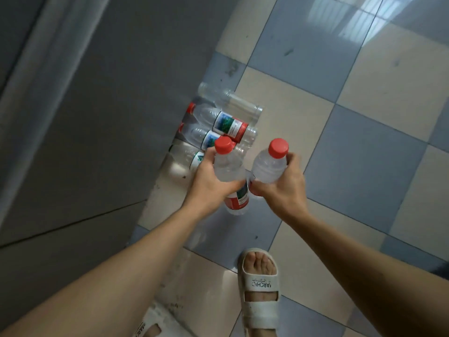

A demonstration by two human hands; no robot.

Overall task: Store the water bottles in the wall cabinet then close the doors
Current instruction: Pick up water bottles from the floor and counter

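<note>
- Fingers of left hand [209, 183] curl round one water bottle [229, 166]; right hand [284, 188] grips a second bottle [268, 166], both upright, red caps up.
- Spare bottles [226, 122] lie on the tiled floor [364, 98] beside the grey cabinet front [97, 117].
- Risk: smooth, possibly wet plastic could slip on the lift; bottles nearly touching may knock together.

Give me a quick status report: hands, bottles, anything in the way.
Left hand grips one red-capped bottle, right hand grips another. More bottles lie on the tiled floor by the grey panel. Cabinet not in view.
</note>
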